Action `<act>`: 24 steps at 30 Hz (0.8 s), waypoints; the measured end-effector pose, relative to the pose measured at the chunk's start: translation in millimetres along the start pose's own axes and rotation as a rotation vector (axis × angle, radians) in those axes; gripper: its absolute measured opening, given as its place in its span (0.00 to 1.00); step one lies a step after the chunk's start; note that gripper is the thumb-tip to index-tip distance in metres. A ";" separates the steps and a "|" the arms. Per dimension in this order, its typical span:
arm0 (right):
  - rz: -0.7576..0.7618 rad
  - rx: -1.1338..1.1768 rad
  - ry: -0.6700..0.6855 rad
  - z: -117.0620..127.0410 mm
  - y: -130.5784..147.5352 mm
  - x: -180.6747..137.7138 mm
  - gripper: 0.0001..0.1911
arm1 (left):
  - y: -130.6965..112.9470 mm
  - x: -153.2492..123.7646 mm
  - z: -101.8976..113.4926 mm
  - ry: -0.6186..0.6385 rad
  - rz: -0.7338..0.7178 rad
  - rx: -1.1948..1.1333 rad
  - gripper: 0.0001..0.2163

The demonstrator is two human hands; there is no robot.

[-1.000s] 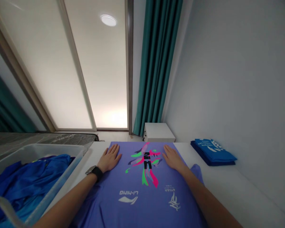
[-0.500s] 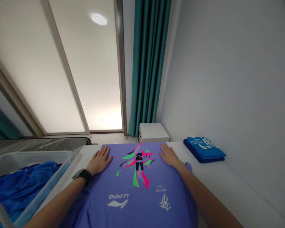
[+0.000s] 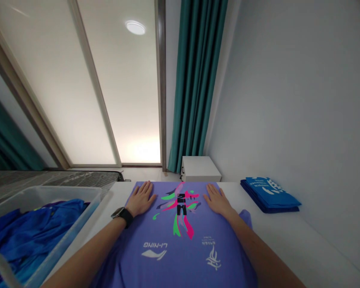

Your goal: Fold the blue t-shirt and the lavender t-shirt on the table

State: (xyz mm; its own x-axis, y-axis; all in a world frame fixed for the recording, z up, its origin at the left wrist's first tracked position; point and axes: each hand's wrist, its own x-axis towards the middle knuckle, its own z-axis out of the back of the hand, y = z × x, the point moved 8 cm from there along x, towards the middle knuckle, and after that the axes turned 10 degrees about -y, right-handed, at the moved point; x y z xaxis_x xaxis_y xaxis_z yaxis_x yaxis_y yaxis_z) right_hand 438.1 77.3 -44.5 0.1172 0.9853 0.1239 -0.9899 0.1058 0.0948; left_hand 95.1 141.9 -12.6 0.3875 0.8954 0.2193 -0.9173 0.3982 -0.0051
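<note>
A purple T-shirt [image 3: 156, 236] with a bright pink, green and black print lies spread on the white table [image 3: 108, 208], its lettering upside down to me. My left hand [image 3: 141, 199] rests flat on the shirt's far left part, fingers extended, a black watch [image 3: 123, 215] on its wrist. On the far right part lies my right hand [image 3: 218, 200], palm down with the fingers apart. Neither hand grasps the cloth. The shirt's near end runs out of the picture at the bottom.
At left stands a translucent plastic bin [image 3: 93, 194] with blue clothes [image 3: 48, 228] inside. A folded blue garment stack [image 3: 270, 194] sits on the table's right side against the wall. Beyond the table are a white cabinet [image 3: 199, 168] and a green curtain [image 3: 198, 80].
The view has shifted slightly, moving the scene a little to the right. My left hand has slid inward across the shirt. The right hand stays in about the same place, still flat.
</note>
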 end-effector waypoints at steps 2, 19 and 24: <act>0.006 0.003 -0.013 -1.3 2.7 -0.2 0.35 | -5.2 -1.2 -5.3 0.002 -0.005 -0.014 0.30; 0.133 0.101 -0.014 9.5 65.7 -54.9 0.37 | -38.9 -36.9 5.1 -0.060 -0.111 -0.082 0.29; 0.146 0.116 -0.010 10.5 79.0 -63.7 0.37 | -51.7 -41.4 8.7 -0.045 -0.119 -0.106 0.29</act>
State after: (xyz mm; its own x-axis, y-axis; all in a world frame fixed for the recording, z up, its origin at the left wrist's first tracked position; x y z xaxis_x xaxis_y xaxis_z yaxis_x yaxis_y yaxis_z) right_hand 353.3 21.5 -34.5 -0.0253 0.9876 0.1546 -0.9805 -0.0546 0.1886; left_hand 125.7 82.5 -12.9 0.4858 0.8318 0.2684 -0.8495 0.5217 -0.0790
